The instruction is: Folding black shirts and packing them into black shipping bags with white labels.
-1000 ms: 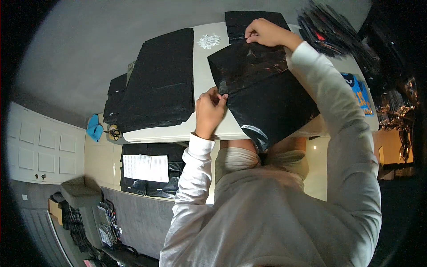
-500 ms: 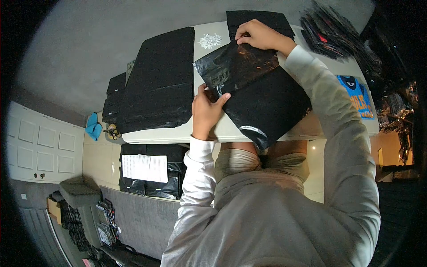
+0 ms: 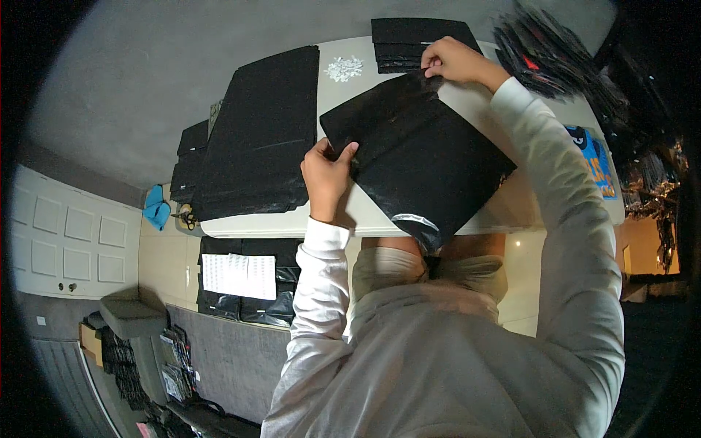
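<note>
Tabletop (image 3: 274, 226): black bag (image 3: 427, 160) diagonal, down-right

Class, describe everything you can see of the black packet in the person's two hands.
The black packet is broad, flat and plastic-looking, with a faint crease across its upper part and a pale curved band near its lower corner. It lies askew over the white table, that corner jutting past the near edge. The left hand grips its left edge; the right hand pinches its top.
</note>
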{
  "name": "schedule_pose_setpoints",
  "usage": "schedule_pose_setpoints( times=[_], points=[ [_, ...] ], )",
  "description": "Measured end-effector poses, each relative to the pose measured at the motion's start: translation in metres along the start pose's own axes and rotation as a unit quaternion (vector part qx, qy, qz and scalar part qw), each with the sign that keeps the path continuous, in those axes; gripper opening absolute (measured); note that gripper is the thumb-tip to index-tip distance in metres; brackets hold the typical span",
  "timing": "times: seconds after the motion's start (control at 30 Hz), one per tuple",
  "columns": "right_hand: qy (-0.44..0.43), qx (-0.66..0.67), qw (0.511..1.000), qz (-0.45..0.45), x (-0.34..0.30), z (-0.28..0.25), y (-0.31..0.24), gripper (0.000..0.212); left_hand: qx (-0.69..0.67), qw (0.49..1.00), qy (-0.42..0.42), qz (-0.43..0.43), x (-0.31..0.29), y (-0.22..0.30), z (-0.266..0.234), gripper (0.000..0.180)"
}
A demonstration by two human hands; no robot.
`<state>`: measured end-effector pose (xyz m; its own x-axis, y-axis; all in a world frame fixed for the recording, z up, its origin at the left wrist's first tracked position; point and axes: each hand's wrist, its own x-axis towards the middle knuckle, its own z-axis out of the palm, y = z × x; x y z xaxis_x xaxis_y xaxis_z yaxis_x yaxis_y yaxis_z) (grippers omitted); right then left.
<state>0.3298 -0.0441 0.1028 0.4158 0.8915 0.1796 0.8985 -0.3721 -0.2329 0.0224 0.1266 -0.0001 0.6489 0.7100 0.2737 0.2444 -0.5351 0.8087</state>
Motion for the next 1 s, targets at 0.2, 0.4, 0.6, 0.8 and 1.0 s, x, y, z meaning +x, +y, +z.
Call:
schedule_pose_setpoints(
  times=[0.2,0.4,0.6,0.8,1.0],
  points=[
    [0.052,0.036,0.997,-0.054,0.0,-0.003,0.01,0.011,0.006,0.999,0.031,0.024,-0.008,-0.002,0.003,0.039],
    [0.152,-0.047,0.972,-0.173,-0.016,-0.012,0.005,0.011,-0.03,0.995,0.067,0.07,-0.005,-0.01,0.002,0.018],
    [0.203,-0.107,0.955,-0.185,-0.043,-0.034,0.01,0.012,0.0,0.99,0.065,0.127,0.043,0.0,0.009,0.023],
    [0.159,-0.001,0.984,-0.079,-0.066,-0.029,0.013,0.011,0.026,0.985,-0.084,0.148,0.064,0.009,-0.002,0.057],
    [0.18,-0.061,0.974,-0.12,-0.089,-0.017,0.006,0.008,-0.048,0.981,-0.039,0.181,0.043,0.031,-0.015,0.026]
  ],
)
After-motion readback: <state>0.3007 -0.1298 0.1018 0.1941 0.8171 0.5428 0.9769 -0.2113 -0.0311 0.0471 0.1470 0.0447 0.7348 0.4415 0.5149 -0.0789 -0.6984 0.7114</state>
